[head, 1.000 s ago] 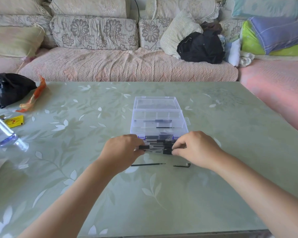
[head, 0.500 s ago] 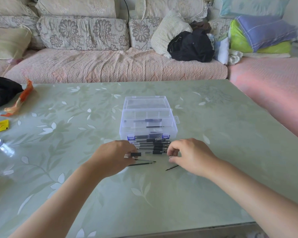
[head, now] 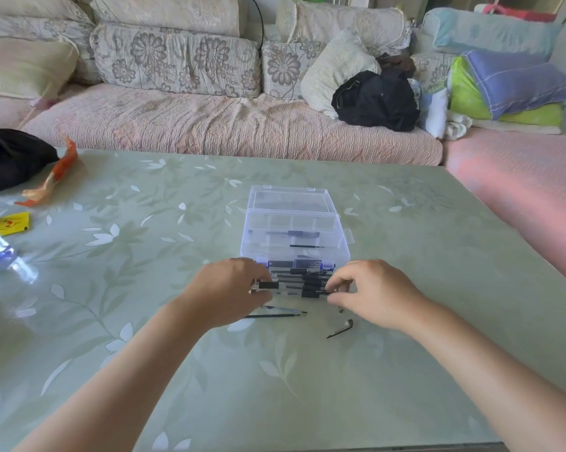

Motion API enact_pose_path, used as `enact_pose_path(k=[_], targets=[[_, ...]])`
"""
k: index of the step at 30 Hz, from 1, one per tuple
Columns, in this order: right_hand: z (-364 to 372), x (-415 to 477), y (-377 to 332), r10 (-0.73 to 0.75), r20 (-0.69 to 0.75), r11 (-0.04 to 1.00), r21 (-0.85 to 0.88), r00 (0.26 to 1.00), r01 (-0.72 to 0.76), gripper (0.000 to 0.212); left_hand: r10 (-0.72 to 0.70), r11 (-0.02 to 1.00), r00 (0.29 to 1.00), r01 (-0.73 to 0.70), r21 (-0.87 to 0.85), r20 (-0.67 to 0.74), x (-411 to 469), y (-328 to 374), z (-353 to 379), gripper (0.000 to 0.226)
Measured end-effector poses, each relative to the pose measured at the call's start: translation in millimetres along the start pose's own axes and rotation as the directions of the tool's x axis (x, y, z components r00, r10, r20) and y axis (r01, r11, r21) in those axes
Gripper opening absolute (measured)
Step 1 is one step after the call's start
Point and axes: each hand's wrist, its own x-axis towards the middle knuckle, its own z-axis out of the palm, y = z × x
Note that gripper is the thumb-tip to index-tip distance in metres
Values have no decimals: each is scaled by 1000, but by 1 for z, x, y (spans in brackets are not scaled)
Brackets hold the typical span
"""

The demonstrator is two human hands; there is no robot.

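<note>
The left hand [head: 232, 290] has its fingers curled and pinches the black left end of the nearest pen in a row of black-and-clear plastic pens [head: 304, 282]; the right hand [head: 378, 293], also curled narrow, pinches the right end of that row between thumb and fingertips; whether both hold the same pen I cannot tell. The row lies on the pale green leaf-patterned glass table [head: 405, 256], touching the front wall of a clear plastic compartment box [head: 294, 238] whose lid lies open behind it; one more pen and a thin black refill lie inside the box.

No brand or lettering on the pens or box can be read; the small yellow packet [head: 11, 222] at the left carries a red print that is too small to make out.

Just in front of the hands lie a loose thin black refill [head: 275, 316] and a bent black pen clip [head: 340, 331]. Farther left are a clear plastic bottle [head: 1, 256], an orange wrapper [head: 56, 174] and a black plastic bag [head: 11, 158]. Beyond the table stands a floral-cushioned sofa [head: 193, 125].
</note>
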Motion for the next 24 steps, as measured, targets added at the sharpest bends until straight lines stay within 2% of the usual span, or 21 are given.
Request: enact_pose_path(k=[4, 8, 11, 14, 19, 24], targets=[[-13, 17, -11, 34, -117, 996, 80, 993, -25, 5, -13, 999, 1000, 13, -34, 0, 2, -6, -6, 28], [-18, 51, -26, 33, -167, 999, 15, 985, -31, 7, -3, 999, 1000, 4, -38, 28, 3, -12, -14, 32], [-18, 80, -38, 1, -119, 988, -151, 993, -19, 8, -21, 999, 998, 24, -48, 65, 3, -16, -17, 27], [-16, 102, -50, -9, -8, 960, -280, 1000, 6, 6, -27, 997, 997, 32, -73, 79, 3, -17, -21, 24], [-11, 122, -61, 0, 118, 916, -399, 993, 47, 6, -19, 995, 996, 27, -91, 88, 4, -18, -25, 21], [-5, 129, -65, 8, 131, 877, -477, 991, 56, 9, -22, 994, 996, 31, -107, 83, 4, -18, -26, 19]])
